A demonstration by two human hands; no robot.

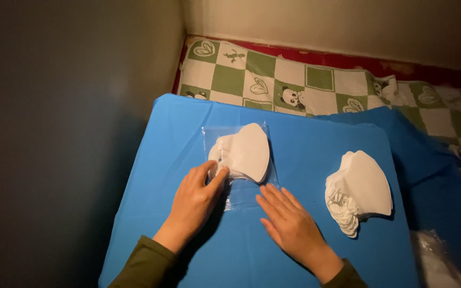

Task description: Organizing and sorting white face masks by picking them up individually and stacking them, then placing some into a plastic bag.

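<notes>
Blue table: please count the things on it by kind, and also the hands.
Clear plastic bag: 1
Single white mask on the bag: 1
Stack of white masks: 1
Hands, left hand and right hand: 2
Total: 5

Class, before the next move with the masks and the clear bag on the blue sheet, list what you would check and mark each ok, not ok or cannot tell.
1. Clear bag lies flat on the blue sheet: ok.
2. Folded white masks sit fully inside the bag: cannot tell; they lie over it, but the film is too glossy to judge.
3. Left hand steadies the bag: ok, fingertips rest at the masks' near edge.
4. Right hand is free: ok, it lies flat and open, fingertips at the bag's edge, holding nothing.
5. Spare stack of masks is apart from the hands: ok, it sits to the right, untouched.
6. Bag mouth is open: cannot tell.
</notes>
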